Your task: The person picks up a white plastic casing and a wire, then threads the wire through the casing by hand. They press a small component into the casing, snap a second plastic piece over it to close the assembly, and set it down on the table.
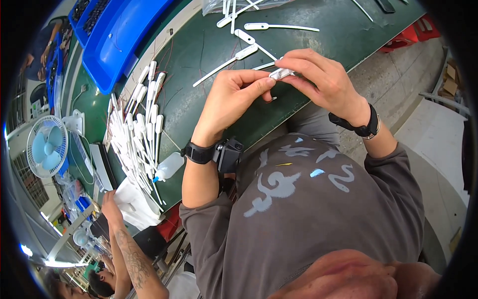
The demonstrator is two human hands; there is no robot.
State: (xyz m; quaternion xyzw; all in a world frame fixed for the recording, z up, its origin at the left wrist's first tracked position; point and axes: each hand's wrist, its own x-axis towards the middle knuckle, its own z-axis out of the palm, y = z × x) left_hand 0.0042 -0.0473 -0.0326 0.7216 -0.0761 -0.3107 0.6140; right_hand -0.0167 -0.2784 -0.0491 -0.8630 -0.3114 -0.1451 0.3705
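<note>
My left hand and my right hand meet over the near edge of the green table. Between their fingertips they pinch a small white plastic piece, partly covered by the fingers. It resembles the oval heads of the long-stemmed white plastic sticks around it. Just beyond my left hand lies one such stick, and another oval-headed stick is farther back. Thin dark and red wires lie loose on the table. Both my wrists wear black bands, the left one with a small black box.
A large pile of white sticks covers the table's left side, with a squeeze bottle beside it. Blue trays stand at far left, near a fan. A co-worker's tattooed arm reaches in at lower left. Red stools are at right.
</note>
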